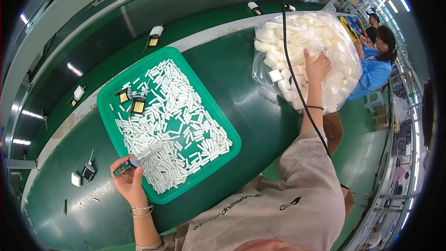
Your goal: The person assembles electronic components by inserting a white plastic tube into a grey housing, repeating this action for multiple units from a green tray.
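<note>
At the near left corner of the green tray (169,52), my left hand (131,183) is closed round a small circuit-board assembly (123,167) with a green board and a grey part on top. My right hand (318,67) is stretched out over a clear plastic bag (259,72) full of white caps or blocks (275,75). Its thumb and fingers are apart, among the pieces at the bag's middle; nothing shows in its grip. Many short white tubes (183,95) fill the tray. Two black-and-yellow assemblies (138,106) (124,95) lie on them at the tray's far left.
Left of the tray, a black assembly (88,171) and a loose white cap (75,179) lie on the green table (223,74). Several white-capped units sit along the green strip (195,24) beyond its ledge. A black cable (290,65) hangs before the bag. A co-worker in blue (375,67) works at right.
</note>
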A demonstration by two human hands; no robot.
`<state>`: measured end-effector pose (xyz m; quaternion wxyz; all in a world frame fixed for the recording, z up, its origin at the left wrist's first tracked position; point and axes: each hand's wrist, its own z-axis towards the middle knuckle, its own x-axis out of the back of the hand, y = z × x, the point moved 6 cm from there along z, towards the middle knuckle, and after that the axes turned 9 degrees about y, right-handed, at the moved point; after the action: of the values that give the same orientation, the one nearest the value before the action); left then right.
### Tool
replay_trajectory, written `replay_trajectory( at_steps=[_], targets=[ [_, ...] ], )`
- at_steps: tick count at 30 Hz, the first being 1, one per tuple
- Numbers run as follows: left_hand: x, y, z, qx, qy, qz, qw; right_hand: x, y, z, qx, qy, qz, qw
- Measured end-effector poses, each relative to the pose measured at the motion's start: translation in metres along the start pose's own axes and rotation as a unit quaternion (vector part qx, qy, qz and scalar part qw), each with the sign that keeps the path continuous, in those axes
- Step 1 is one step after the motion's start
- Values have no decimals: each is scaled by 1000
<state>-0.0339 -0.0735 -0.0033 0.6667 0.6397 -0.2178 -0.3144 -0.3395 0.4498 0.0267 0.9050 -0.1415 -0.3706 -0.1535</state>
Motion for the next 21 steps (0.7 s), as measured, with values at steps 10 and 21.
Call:
replay_trajectory(
  at_steps=[10,21],
  targets=[
    [1,-2,5,-4,-3,14,1000,-52,26,36,-67,-17,227,971],
    [0,-3,4,-15,-16,38,999,-91,15,5,-31,-233,505,831]
  ],
)
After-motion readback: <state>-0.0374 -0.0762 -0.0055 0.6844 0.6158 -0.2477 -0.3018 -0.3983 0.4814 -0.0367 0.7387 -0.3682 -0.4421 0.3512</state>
